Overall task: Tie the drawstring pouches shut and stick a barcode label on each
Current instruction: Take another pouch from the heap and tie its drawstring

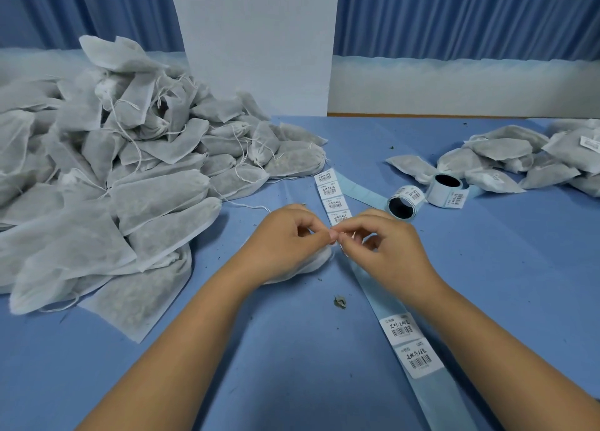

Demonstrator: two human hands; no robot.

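Note:
A white drawstring pouch [316,262] lies on the blue table [292,349], mostly hidden under my left hand [292,239]. My left hand and my right hand [386,245] meet above its neck, fingertips pinching the thin drawstring [344,236] between them. A long strip of barcode labels [334,200] on blue backing runs under my right hand towards the near edge, with two labels [409,343] near my right forearm.
A big heap of white pouches [107,177] with loose strings fills the left side. Two label rolls [402,203] [446,187] stand at centre right. Several labelled pouches [519,161] lie at far right. A white panel [256,44] stands behind. Herb crumbs [339,301] dot the table.

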